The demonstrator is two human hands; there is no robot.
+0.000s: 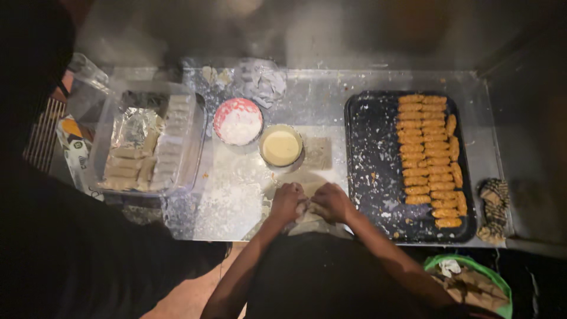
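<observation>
Both arms reach forward and come in toward each other. The left hand (287, 202) and the right hand (332, 201) sit side by side, very close, almost touching. The backs of both hands face up. The fingers curl down and inward, pressing on something small between them. The elbows stick out wide, and the forearms are bare.

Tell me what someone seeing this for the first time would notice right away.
The eye goes first to the dark tray on the right, lined with rows of orange filling sticks. Next come the left hand and right hand, pressed together over a pale wrapper at the near edge of the floury metal table. Behind them sit a bowl of white flour and a bowl of yellowish batter, with a clear container of rolled pieces at left.
</observation>
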